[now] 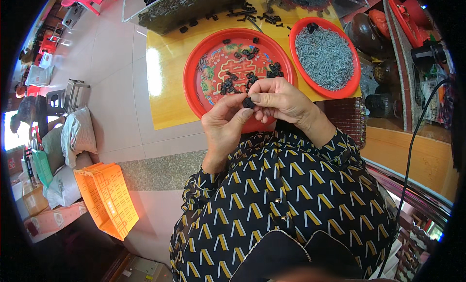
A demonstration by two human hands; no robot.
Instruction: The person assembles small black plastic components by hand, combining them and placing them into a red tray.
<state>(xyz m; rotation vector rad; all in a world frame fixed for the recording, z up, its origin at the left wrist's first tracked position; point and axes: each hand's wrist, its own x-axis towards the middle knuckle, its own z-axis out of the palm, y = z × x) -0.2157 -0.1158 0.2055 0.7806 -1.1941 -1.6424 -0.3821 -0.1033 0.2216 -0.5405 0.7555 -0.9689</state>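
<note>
Close to my body, over the near rim of a red round tray (191,88), both hands meet at a small black plastic part (248,103). My left hand (224,118) pinches it between thumb and finger. My right hand (281,101) also has its thumb and fingertips closed at the part's upper side; whether they hold a separate small piece cannot be made out. Several loose black parts (250,52) lie on the patterned floor of the tray, some in a cluster just beyond my fingers. To the right stands a smaller red tray (292,44) heaped with grey metal screws (325,56).
Both trays sit on a yellow table (167,102). Along its far edge are clear bins (165,15) of black parts and more scattered black pieces (245,11). An orange crate (109,199) is on the left. A black cable (412,151) hangs at the right, near shelves with jars (364,32).
</note>
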